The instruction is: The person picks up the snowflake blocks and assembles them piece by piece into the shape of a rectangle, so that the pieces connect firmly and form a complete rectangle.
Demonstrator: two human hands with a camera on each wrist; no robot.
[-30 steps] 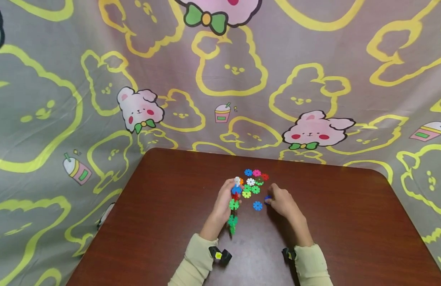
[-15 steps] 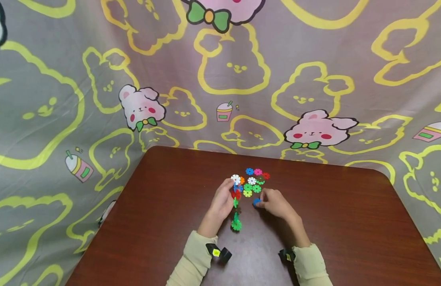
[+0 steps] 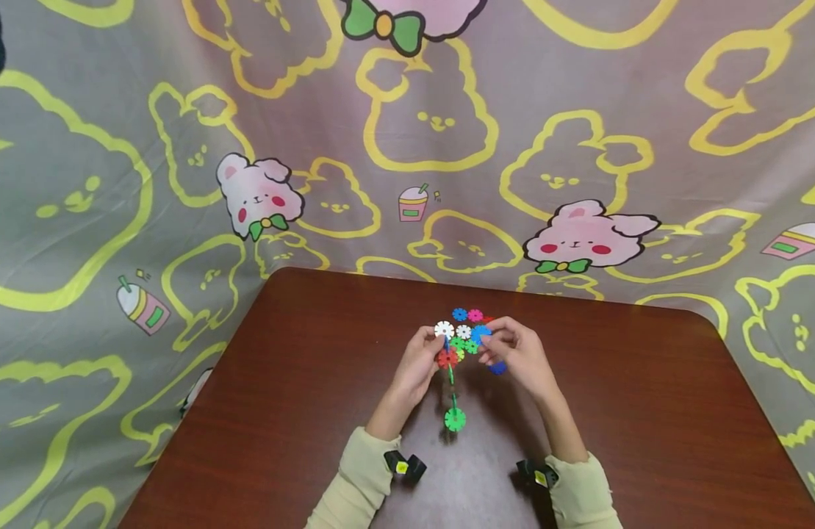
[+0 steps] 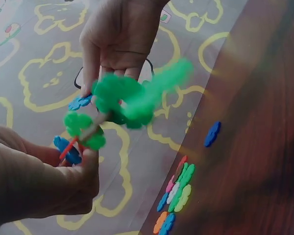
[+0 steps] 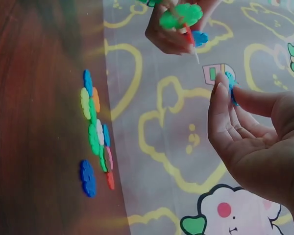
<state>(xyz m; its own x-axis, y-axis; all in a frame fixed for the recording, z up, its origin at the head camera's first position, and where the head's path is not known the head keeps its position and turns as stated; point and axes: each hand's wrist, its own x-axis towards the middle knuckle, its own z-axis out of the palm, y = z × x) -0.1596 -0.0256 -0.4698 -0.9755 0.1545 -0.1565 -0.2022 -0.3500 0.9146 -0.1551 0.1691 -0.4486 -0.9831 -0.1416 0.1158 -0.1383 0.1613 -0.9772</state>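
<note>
My left hand grips the upper end of a chain of snowflake discs above the table. A white disc tops the chain, a red disc sits below it, and a green disc hangs at the bottom. The left wrist view shows a blue disc by the left fingers and blurred green discs further along. My right hand pinches a single blue disc between thumb and fingertips, raised and apart from the chain. A dark blue disc lies on the table below the right hand.
Loose discs in several colours lie in a cluster on the brown table, among them a pink disc and a yellow disc. Behind the table hangs a patterned cloth. Each wrist wears a black camera band.
My right hand has moved left from the dark blue disc, picked up the lighter blue disc and raised it towards the chain. The left hand has turned the chain and shifted it slightly right.
</note>
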